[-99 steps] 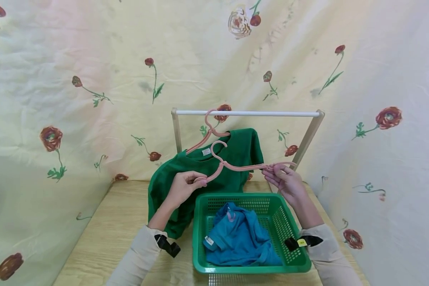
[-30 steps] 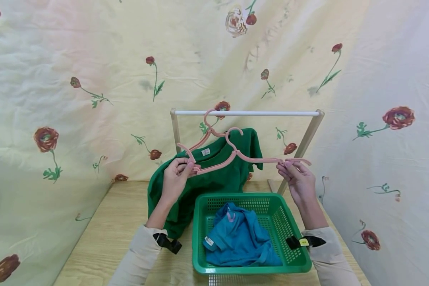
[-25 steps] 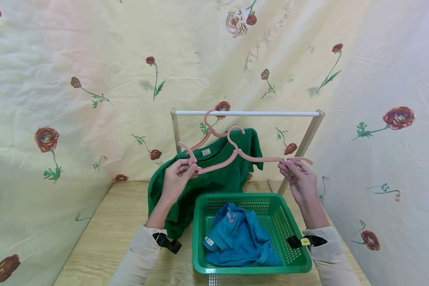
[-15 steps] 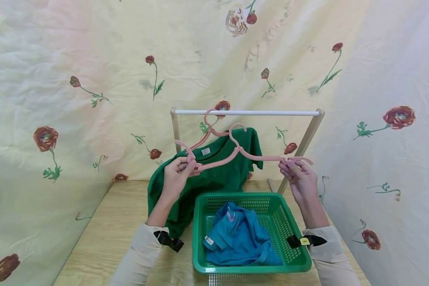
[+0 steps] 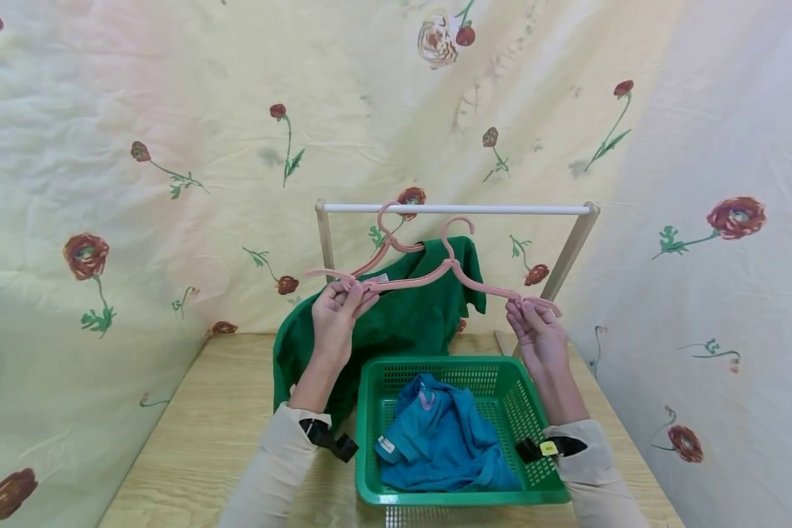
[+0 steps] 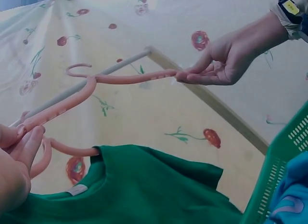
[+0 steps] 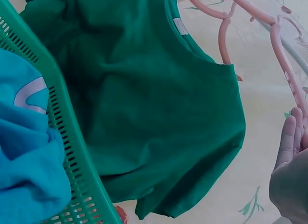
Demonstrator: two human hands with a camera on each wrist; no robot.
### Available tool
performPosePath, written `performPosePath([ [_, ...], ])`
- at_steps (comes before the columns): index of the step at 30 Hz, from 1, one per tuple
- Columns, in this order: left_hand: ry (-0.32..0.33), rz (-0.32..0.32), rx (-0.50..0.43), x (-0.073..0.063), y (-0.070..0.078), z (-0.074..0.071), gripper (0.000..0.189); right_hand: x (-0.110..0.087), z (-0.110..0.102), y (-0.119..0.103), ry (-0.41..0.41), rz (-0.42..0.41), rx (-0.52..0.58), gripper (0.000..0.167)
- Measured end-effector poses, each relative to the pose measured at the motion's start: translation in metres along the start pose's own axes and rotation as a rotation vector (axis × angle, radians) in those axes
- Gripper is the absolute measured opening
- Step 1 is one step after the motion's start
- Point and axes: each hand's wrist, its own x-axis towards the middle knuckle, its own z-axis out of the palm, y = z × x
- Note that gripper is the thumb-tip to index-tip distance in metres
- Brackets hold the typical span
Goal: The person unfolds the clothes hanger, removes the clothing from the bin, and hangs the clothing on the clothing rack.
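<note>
A pink clothes hanger (image 5: 416,281) is held up by both hands, its hook pointing upward. My left hand (image 5: 335,323) pinches its left arm, and the end piece juts out beyond the fingers to the left. The right hand (image 5: 540,339) pinches the other arm near its end. Behind it, a green T-shirt (image 5: 396,330) hangs at a slant from a second pink hanger (image 5: 375,257), which is hooked on the white rail (image 5: 501,210). In the left wrist view the held hanger stands above the shirt's collar, apart from the cloth.
In front of the rack a green plastic basket (image 5: 364,440) holds a crumpled blue garment (image 5: 442,440). The rail rests on wooden posts (image 5: 570,253) at its two ends. A wooden tabletop (image 5: 191,440) lies below, with flowered cloth (image 5: 191,88) at the back and sides.
The held hanger has risen, and its hook has moved right and up. Over the last half second the left hand went up while the right shifted slightly left and down. Basket and shirt stayed put.
</note>
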Motion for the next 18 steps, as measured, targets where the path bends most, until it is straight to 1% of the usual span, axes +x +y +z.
performPosePath([
  [3, -0.002, 0.009, -0.041, 0.0, -0.003, 0.002, 0.004, 0.001, 0.002, 0.002, 0.019, 0.002, 0.011, 0.02],
  [5, -0.003, 0.02, -0.051, 0.0, -0.005, 0.003, 0.007, 0.001, 0.004, 0.003, 0.027, -0.002, 0.011, 0.019],
  [10, 0.006, 0.071, -0.057, 0.0, -0.009, 0.003, 0.005, 0.001, 0.007, 0.004, 0.036, -0.013, 0.01, 0.019],
  [14, 0.012, 0.123, -0.059, 0.001, -0.011, 0.003, 0.013, 0.0, 0.009, 0.006, 0.042, -0.01, -0.005, 0.018],
  [18, 0.013, 0.145, -0.059, 0.001, -0.013, 0.002, 0.015, -0.001, 0.01, 0.007, 0.043, -0.001, 0.019, 0.018],
])
